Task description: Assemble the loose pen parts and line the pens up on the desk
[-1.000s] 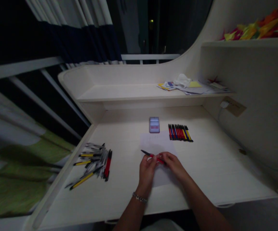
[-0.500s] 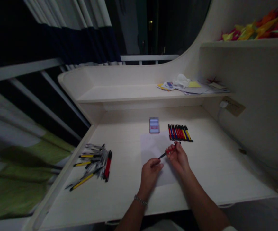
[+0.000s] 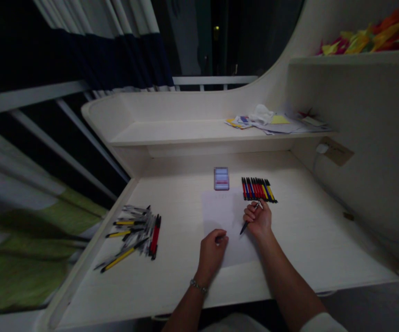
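My right hand [image 3: 259,221] is closed around a pen [image 3: 244,228], whose black end points down and left over the paper. Its other end shows at the fingertips, just below a row of pens [image 3: 256,189] with red, blue and yellow barrels. My left hand [image 3: 213,249] rests by the left edge of the white sheet of paper [image 3: 216,212], fingers curled toward the thumb. Whether anything small sits in its pinch is hidden. Faint marks show near the sheet's top. A phone with a lit, blurred screen [image 3: 221,178] lies just beyond the paper.
Clear and yellow pens [image 3: 130,235] lie in a loose heap on the left of the white desk [image 3: 181,193], with red pens [image 3: 155,237] beside them. Papers and a crumpled tissue [image 3: 262,114] sit on the shelf behind. Colourful folded paper [image 3: 375,37] fills the upper right shelf.
My hands have moved apart. The left has let go of the pen's dark end and drawn slightly back; the right has swung the pen's black end downward.
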A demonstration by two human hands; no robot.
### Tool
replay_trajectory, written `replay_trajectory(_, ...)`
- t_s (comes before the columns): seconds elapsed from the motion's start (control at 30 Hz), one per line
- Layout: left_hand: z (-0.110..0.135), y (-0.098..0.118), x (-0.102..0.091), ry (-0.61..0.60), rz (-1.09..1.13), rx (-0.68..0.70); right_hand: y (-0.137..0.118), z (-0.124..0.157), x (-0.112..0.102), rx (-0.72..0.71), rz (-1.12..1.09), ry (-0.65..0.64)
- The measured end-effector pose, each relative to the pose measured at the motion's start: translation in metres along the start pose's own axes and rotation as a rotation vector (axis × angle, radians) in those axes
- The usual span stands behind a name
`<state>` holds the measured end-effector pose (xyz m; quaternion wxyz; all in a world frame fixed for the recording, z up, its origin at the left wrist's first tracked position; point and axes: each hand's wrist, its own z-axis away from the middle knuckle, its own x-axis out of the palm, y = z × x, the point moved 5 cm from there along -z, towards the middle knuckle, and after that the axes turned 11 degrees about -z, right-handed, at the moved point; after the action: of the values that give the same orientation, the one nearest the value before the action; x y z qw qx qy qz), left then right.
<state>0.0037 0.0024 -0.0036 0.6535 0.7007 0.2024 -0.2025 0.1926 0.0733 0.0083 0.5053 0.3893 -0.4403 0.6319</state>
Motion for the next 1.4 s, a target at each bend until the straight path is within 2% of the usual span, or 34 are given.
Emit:
replay_trajectory(0.2,-0.001,0.001,0.0,-0.017,-0.007,0.007,-0.005,-0.001,0.001,-0.015,0.001,-0.044)
replay_trajectory(0.6,-0.004,0.002,-0.003,-0.065,-0.015,0.002,-0.009,-0.003,-0.001,-0.05,0.0,-0.027)
replay_trajectory(0.77,-0.018,0.004,-0.008,-0.064,-0.069,0.052,-0.011,-0.006,0.009,-0.027,0.057,-0.062)
replay_trajectory(0.87,-0.034,0.002,-0.013,0.018,-0.177,0.092,-0.009,-0.013,0.013,-0.023,0.154,-0.02)
replay_trajectory(0.97,-0.046,0.0,-0.014,0.094,-0.314,0.176,-0.004,-0.022,0.016,-0.089,0.255,0.033)
replay_trajectory(1.13,-0.051,-0.008,-0.007,0.137,-0.386,0.234,0.006,-0.034,0.007,-0.214,0.577,0.241)
replay_trajectory(1.2,-0.051,-0.01,-0.006,0.142,-0.389,0.235,0.012,-0.039,0.005,-0.225,0.633,0.247)
replay_trajectory(1.27,-0.05,-0.011,-0.006,0.145,-0.388,0.236,0.02,-0.045,0.005,-0.188,0.622,0.216)
replay_trajectory(1.4,-0.049,-0.01,-0.007,0.146,-0.385,0.241,0.04,-0.056,0.004,-0.024,0.557,0.123)
